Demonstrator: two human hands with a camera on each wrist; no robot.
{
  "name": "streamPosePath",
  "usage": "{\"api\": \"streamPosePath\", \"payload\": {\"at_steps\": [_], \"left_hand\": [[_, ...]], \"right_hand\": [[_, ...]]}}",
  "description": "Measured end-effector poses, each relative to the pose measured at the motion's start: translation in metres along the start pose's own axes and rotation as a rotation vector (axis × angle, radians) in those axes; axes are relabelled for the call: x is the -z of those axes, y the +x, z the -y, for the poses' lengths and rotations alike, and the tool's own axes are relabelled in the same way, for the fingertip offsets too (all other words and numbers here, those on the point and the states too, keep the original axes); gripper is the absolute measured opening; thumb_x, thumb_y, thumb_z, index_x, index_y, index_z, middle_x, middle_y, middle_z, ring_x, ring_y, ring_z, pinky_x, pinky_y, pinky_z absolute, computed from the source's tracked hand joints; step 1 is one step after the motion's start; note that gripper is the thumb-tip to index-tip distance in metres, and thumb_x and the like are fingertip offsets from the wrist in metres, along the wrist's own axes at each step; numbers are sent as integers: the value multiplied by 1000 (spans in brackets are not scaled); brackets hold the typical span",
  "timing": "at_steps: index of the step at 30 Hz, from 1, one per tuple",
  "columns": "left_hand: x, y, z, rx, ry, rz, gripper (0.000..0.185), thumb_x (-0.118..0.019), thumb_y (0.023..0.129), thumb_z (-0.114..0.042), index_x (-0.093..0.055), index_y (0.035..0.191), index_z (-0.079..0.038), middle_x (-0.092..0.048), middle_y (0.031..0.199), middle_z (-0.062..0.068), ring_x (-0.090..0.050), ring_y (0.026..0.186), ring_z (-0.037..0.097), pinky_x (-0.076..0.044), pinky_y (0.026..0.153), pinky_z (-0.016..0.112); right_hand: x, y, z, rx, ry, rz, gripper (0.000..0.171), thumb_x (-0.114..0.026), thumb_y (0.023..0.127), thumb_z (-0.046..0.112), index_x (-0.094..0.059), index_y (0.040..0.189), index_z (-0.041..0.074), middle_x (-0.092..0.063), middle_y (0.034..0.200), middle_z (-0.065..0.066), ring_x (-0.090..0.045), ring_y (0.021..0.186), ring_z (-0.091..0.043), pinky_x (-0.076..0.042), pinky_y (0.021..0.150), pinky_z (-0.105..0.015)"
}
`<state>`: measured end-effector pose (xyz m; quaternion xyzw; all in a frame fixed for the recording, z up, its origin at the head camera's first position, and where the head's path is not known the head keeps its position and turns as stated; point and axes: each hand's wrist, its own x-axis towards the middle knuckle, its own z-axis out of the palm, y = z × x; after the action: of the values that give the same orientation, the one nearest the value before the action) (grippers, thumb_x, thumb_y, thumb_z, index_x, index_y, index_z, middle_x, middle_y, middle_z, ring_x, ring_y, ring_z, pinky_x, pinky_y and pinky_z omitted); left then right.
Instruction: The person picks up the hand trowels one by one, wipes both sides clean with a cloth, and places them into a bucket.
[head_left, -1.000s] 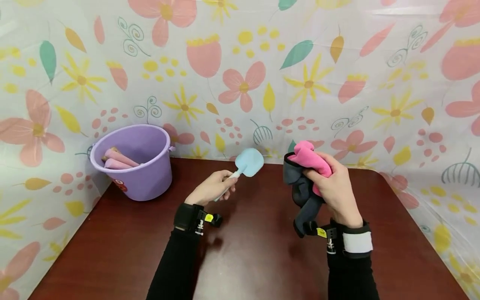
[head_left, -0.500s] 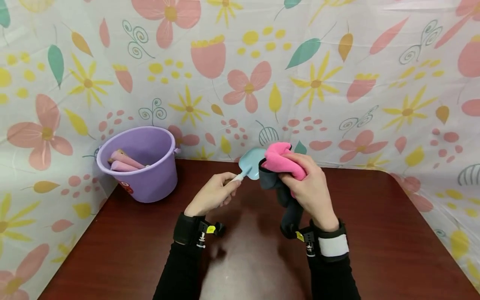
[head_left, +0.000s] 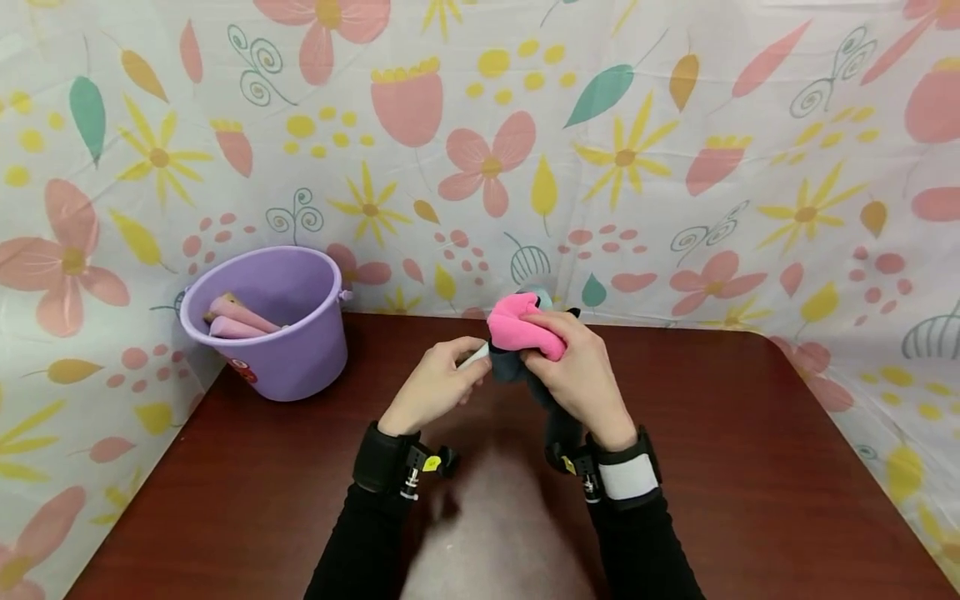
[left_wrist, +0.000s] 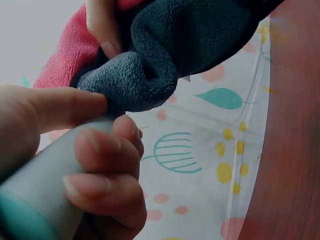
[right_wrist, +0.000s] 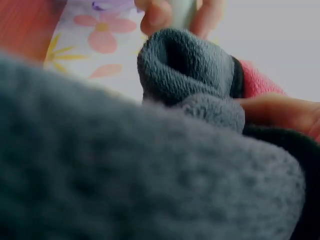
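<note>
My left hand grips the white handle of a small toy shovel, whose teal end shows in the left wrist view. Over the shovel's light blue scoop my right hand holds a soft cloth, pink on one side and dark grey on the other. Only a sliver of the scoop shows behind the cloth. Grey folds fill much of the right wrist view and hang below the right hand. Left fingertips lie right at the cloth's edge.
A purple bucket stands at the table's back left, with pink-handled things inside. The brown table ends at a flower-printed curtain behind and at the sides.
My right hand has moved left with the cloth, from well apart from the shovel to over its scoop, covering most of it. The left hand has stayed nearly in place, holding the handle.
</note>
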<state>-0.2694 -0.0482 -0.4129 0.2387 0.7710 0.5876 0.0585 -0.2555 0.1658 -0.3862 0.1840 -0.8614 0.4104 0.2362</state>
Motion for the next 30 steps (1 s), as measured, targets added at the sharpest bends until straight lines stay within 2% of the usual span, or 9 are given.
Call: {"api": "streamPosePath", "payload": {"at_steps": [8, 13, 18, 22, 26, 30], "left_hand": [[-8, 1, -2, -36, -17, 46, 15, -57, 101, -23, -62, 110, -12, -49, 72, 8, -37, 51, 17, -33, 50, 26], [-8, 2, -1, -34, -13, 66, 16, -56, 101, -24, -63, 109, -11, -51, 78, 20, -37, 52, 17, -35, 52, 26], [-7, 1, 0, -28, -23, 74, 15, -58, 101, -23, -64, 109, -12, -53, 82, 24, -38, 53, 17, -36, 53, 26], [-6, 0, 0, -19, -21, 69, 19, -60, 100, -23, -65, 115, -12, -57, 82, 21, -43, 55, 18, -40, 55, 26], [-4, 1, 1, -11, -16, 76, 26, -58, 100, -23, -63, 124, -13, -60, 82, 13, -46, 57, 20, -43, 56, 27], [-4, 1, 1, -11, -8, 94, 24, -55, 102, -25, -62, 121, -13, -60, 81, 9, -49, 57, 28, -41, 52, 28]], "right_hand": [[12, 1, -14, -19, -72, -65, 40, -77, 79, 7, -70, 118, 9, -64, 116, -10, -60, 100, -26, -45, 84, -44], [18, 2, -20, -42, -97, -88, 40, -77, 79, 8, -70, 118, 10, -64, 114, -11, -59, 99, -27, -45, 83, -45], [24, 0, -24, -76, -107, -118, 39, -74, 80, 6, -69, 119, 9, -64, 112, -12, -59, 96, -29, -45, 82, -45], [30, -1, -27, -108, -104, -143, 41, -72, 81, 5, -68, 122, 9, -64, 113, -12, -58, 95, -29, -43, 80, -44], [33, -2, -27, -129, -113, -175, 41, -71, 82, 6, -68, 122, 10, -64, 113, -12, -57, 97, -29, -43, 81, -44], [37, -1, -26, -136, -127, -220, 41, -72, 82, 7, -68, 122, 9, -64, 113, -14, -57, 98, -30, -42, 82, -45]]}}
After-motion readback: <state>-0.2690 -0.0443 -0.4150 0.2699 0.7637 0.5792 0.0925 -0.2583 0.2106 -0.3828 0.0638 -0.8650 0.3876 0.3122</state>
